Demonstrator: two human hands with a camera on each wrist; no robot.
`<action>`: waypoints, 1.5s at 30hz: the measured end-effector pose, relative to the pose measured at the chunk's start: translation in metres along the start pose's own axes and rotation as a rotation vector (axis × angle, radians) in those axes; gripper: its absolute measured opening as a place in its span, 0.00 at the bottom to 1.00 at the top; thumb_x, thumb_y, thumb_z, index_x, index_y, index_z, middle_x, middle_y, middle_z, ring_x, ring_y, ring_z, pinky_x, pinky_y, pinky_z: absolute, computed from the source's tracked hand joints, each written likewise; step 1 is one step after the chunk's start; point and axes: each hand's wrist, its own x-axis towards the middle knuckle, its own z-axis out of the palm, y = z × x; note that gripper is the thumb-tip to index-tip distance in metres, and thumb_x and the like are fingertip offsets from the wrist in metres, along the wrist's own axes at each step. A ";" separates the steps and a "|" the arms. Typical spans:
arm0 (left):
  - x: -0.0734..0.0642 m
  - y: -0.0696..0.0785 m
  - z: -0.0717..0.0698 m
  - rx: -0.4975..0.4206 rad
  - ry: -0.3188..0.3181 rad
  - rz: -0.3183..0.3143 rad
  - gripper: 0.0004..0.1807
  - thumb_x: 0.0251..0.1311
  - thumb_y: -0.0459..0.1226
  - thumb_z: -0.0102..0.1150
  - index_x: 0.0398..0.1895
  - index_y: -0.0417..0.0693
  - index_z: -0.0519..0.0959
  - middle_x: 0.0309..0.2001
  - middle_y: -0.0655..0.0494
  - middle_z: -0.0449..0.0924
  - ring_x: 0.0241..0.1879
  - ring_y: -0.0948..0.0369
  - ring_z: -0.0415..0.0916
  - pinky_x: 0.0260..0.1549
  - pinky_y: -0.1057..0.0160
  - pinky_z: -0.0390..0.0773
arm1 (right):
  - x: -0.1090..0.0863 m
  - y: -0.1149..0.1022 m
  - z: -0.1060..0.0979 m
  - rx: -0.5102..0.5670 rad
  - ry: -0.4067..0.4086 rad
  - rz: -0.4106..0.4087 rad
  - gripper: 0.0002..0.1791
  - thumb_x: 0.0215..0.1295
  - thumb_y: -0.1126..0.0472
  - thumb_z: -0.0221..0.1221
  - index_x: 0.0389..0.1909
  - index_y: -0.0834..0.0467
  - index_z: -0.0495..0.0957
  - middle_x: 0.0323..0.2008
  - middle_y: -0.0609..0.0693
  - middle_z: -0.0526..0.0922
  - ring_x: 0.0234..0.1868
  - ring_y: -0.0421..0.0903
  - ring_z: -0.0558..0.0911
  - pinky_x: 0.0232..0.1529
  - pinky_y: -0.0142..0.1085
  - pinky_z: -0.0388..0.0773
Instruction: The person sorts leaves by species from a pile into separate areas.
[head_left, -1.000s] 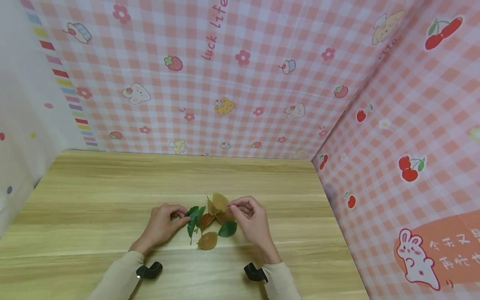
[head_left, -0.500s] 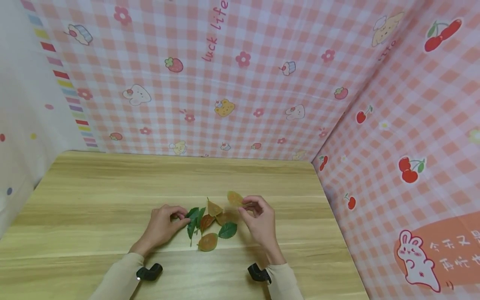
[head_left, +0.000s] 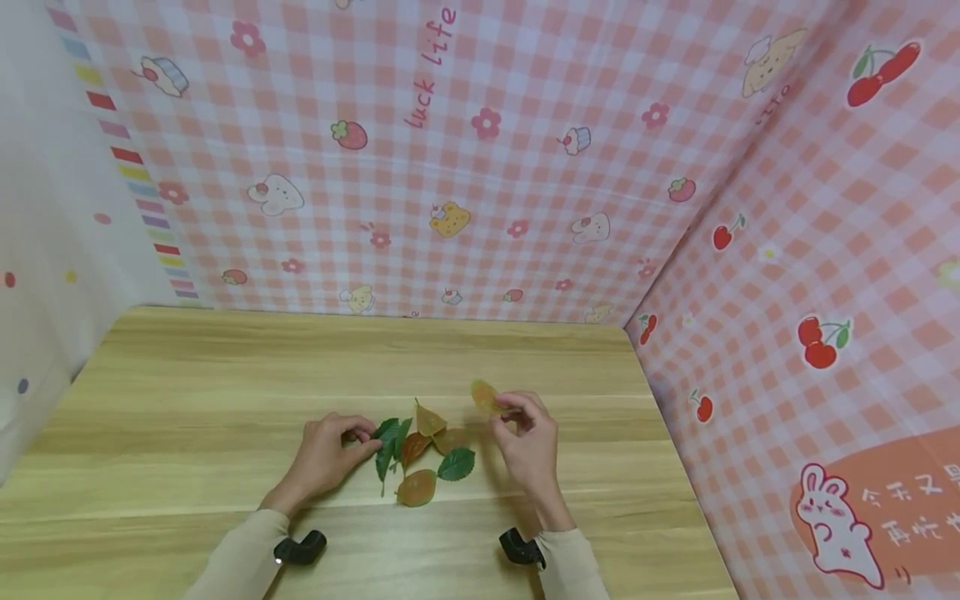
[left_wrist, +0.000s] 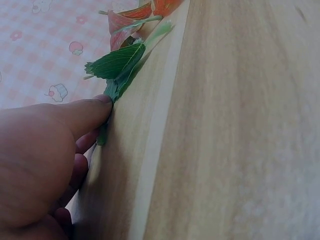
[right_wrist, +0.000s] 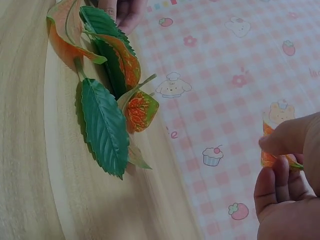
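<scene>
Several green and orange-brown leaves lie in a loose pile at the middle of the table. My right hand (head_left: 529, 437) pinches one orange leaf (head_left: 485, 397) between thumb and fingers, raised to the right of the pile. In the right wrist view that orange leaf (right_wrist: 267, 145) is partly covered by the fingers. At the pile's left edge my left hand (head_left: 327, 454) pinches a green leaf (head_left: 386, 433); its thumb presses on that green leaf (left_wrist: 112, 87) in the left wrist view. Nearer the front lie a dark green leaf (head_left: 456, 464) and a rounded orange-brown leaf (head_left: 417, 487).
The leaves lie on a wood-grain table (head_left: 225, 375). A pink checked cloth wall (head_left: 420, 175) stands along its back edge, and another checked wall (head_left: 757, 292) closes the right side. A black wrist camera (head_left: 300, 547) sits on the left sleeve.
My right hand has drawn an orange leaf off the top of the pile, moving it to the right. The left hand stays on the green leaf.
</scene>
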 end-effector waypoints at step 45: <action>-0.001 -0.002 0.004 0.018 0.078 0.070 0.09 0.58 0.34 0.86 0.39 0.50 0.93 0.30 0.67 0.91 0.36 0.61 0.86 0.45 0.59 0.80 | 0.013 0.002 -0.023 -0.205 0.003 0.197 0.04 0.77 0.67 0.71 0.45 0.65 0.88 0.44 0.63 0.91 0.40 0.37 0.83 0.44 0.26 0.80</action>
